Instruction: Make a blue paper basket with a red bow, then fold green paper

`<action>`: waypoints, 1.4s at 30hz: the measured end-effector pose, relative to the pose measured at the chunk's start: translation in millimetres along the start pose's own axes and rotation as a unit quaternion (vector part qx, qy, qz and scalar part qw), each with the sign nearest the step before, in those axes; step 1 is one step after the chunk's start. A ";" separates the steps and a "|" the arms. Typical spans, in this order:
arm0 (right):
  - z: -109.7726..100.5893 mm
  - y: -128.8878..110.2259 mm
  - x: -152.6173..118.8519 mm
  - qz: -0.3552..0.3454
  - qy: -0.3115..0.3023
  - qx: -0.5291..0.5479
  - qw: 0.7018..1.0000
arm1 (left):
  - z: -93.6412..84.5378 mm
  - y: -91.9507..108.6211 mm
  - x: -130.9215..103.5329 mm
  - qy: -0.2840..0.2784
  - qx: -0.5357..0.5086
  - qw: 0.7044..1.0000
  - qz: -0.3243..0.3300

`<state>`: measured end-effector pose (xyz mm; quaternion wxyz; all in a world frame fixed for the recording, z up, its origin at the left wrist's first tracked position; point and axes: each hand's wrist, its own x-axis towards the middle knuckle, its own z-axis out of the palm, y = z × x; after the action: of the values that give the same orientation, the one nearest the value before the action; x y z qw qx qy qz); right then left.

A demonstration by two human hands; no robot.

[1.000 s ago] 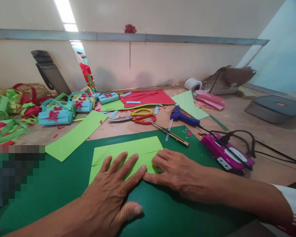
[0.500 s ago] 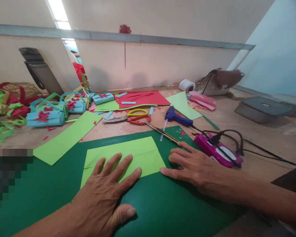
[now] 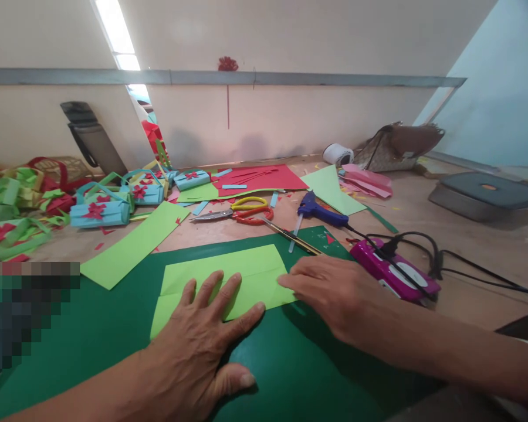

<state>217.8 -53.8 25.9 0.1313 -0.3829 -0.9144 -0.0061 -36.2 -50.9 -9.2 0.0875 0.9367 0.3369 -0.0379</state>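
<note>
A sheet of light green paper [image 3: 257,264] with a crease across it lies on the dark green mat [image 3: 281,357]. My left hand [image 3: 215,328] rests flat on its lower left part, fingers spread. At the paper's right edge is my right hand [image 3: 325,290], its fingers curled and the thumb and forefinger closed together at the edge. The fingertips' underside is hidden. Just beyond that hand lies a slim gold-coloured tool [image 3: 297,239] with a pointed tip. Scissors [image 3: 233,212] with yellow and red handles and a blue glue gun [image 3: 319,210] lie farther back.
A light green strip [image 3: 136,246] lies at left, near small blue paper bags [image 3: 101,214] with red flowers. Red paper [image 3: 264,176] and scraps are behind. On the right are a magenta power strip [image 3: 393,269] with black cables, a lidded box [image 3: 484,196] and a handbag [image 3: 400,146].
My right hand has moved from beside the paper's right corner up onto its right edge, fingers drawn together. My left hand stays flat on the sheet. The view has shifted slightly.
</note>
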 end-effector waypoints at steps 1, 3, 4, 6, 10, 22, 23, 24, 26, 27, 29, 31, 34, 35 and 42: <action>5.2 -3.8 10.3 0.018 -0.024 0.035 0.999 | -0.9 1.2 1.6 -0.003 0.000 1.000 -0.003; 18.5 -8.1 26.7 0.061 -0.072 0.086 0.992 | -4.2 3.3 4.6 -0.008 -0.003 1.000 -0.005; 25.4 -8.6 32.0 0.078 -0.081 0.093 0.989 | -6.0 4.0 5.5 -0.010 -0.006 1.000 -0.004; 36.9 -7.4 36.7 0.093 -0.086 0.095 0.987 | -9.3 4.3 5.8 -0.010 -0.012 1.000 0.002; 45.0 -3.7 33.2 0.087 -0.090 0.079 0.989 | -11.5 0.3 1.1 -0.011 -0.016 1.000 0.012; 49.6 0.0 30.6 0.060 -0.076 0.072 0.993 | 0.2 -31.3 -36.0 0.039 0.018 0.998 0.049; 50.0 0.5 30.3 0.059 -0.074 0.075 0.993 | 1.0 -33.9 -39.8 0.045 0.023 0.997 0.052; 50.3 0.9 30.0 0.057 -0.072 0.078 0.993 | 1.8 -36.2 -43.5 0.051 0.027 0.997 0.053; 50.6 1.6 29.7 0.051 -0.068 0.081 0.993 | 3.0 -40.6 -50.4 0.065 0.034 0.996 0.054; 50.8 1.8 29.8 0.047 -0.065 0.080 0.994 | 3.5 -42.5 -53.7 0.072 0.036 0.995 0.054; 51.1 2.2 30.3 0.044 -0.061 0.079 0.994 | 3.8 -45.4 -60.1 0.086 0.040 0.994 0.049; 51.5 2.3 30.9 0.045 -0.060 0.080 0.994 | 3.4 -47.1 -66.2 0.093 0.046 0.994 0.035; 51.7 2.0 31.0 0.047 -0.063 0.086 0.993 | 1.9 -48.8 -75.0 0.094 0.059 0.994 0.014; 51.6 1.9 30.8 0.048 -0.065 0.086 0.993 | 1.3 -49.5 -77.7 0.096 0.063 0.993 0.010; 50.4 1.3 29.7 0.048 -0.063 0.080 0.994 | 1.2 -58.4 -95.2 0.139 0.070 0.988 0.005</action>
<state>186.8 -26.5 -15.6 0.1039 -0.4138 -0.8991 0.0978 -146.7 -66.3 -6.1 -0.0261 0.9382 0.3380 0.0695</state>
